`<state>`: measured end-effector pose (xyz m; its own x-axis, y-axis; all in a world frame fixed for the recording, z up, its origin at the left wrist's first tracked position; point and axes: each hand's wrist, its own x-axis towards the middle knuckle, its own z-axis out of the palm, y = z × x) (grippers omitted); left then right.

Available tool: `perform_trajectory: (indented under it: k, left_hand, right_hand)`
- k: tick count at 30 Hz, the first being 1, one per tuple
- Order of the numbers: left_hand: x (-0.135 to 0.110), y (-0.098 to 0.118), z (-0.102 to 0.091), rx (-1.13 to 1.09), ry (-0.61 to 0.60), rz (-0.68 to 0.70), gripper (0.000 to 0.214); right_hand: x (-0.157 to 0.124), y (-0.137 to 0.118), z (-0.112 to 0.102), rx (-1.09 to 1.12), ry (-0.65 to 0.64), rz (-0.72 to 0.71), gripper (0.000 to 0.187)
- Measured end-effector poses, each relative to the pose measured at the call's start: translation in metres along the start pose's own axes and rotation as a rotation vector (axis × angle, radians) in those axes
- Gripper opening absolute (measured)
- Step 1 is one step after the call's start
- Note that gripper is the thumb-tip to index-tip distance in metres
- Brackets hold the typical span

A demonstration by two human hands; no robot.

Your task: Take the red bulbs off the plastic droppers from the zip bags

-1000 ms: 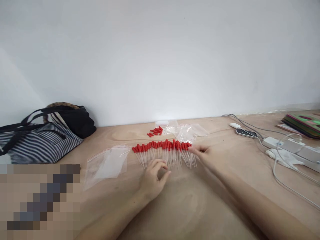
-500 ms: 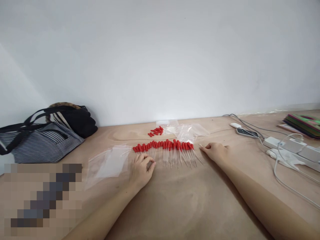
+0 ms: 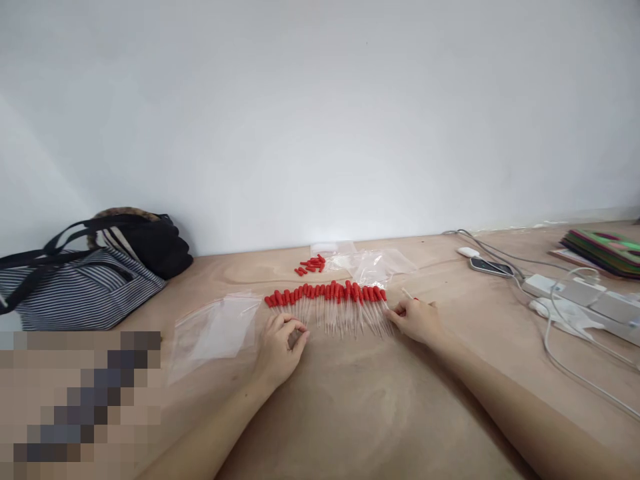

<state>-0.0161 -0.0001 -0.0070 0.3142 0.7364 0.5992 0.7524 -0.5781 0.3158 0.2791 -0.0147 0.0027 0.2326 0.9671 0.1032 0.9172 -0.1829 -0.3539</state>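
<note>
- Wooden table: bearing everything below.
- Striped bag at 9 o'clock on the table, against the wall: dark cloth bundle on top, inside hidden.
- Flat clear zip bag at 9 o'clock of the row, just beside the left hand: contents not discernible.
- Crumpled clear bags at 1 o'clock of the row: contents too faint to tell.
- Row of droppers mid-table, red bulbs toward 12 o'clock, tips toward 6; unmoved since half a second ago.
- Left hand at the row's 8 o'clock end as before: fingers curled in, thumb meeting forefinger, grasp on a dropper unclear.
- Right hand shifted in from 3 o'clock, now touching the row's end: fingers bent, thin tube jutting above; clamped or not, cannot tell.
- Loose red caps at 12 o'clock of the row.
</note>
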Motion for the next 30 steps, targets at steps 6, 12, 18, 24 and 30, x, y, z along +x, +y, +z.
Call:
perform_trajectory:
  k: [6, 12, 18, 24, 30]
  left_hand:
    - [0.003, 0.017, -0.002, -0.171, -0.095, -0.043, 0.015]
    - [-0.001, 0.056, 0.003, -0.454, -0.291, -0.122, 0.025]
    - [-0.003, 0.068, 0.001, -0.571, -0.307, -0.206, 0.028]
    - [0.001, 0.043, -0.011, -0.211, -0.257, 0.076, 0.024]
    - [-0.009, 0.034, 0.001, 0.055, -0.163, 0.368, 0.024]
  right_hand:
    - [-0.024, -0.030, -0.005, 0.254, 0.081, -0.069, 0.038]
    - [-0.070, -0.079, 0.016, 0.402, 0.122, -0.352, 0.033]
    - [-0.078, -0.085, 0.025, 0.441, 0.137, -0.461, 0.026]
    - [-0.057, -0.057, 0.015, 0.353, 0.562, -0.602, 0.022]
    - [-0.041, -0.050, 0.027, 0.127, 0.576, -0.954, 0.017]
